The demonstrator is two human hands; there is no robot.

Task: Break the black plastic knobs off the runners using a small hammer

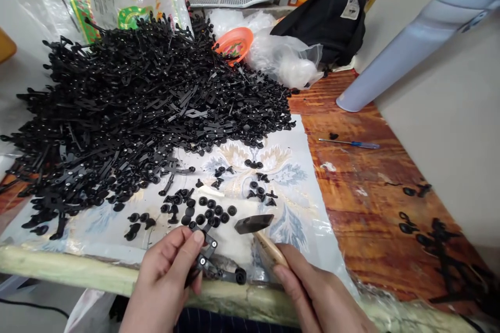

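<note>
My left hand (170,273) is closed on a black plastic strip part (209,257) with silver rivets, pressing it against the table's front edge. My right hand (312,291) grips the wooden handle of a small hammer (255,225); its black head hovers just right of the strip. Several loose black round caps (211,210) lie right behind the strip on a patterned white sheet (297,177).
A large heap of black plastic strips (128,114) fills the left and middle. An orange bowl (233,42), clear bags and a black bag (328,21) sit at the back. A blue-handled screwdriver (351,143) lies on the wooden tabletop (367,218) at right.
</note>
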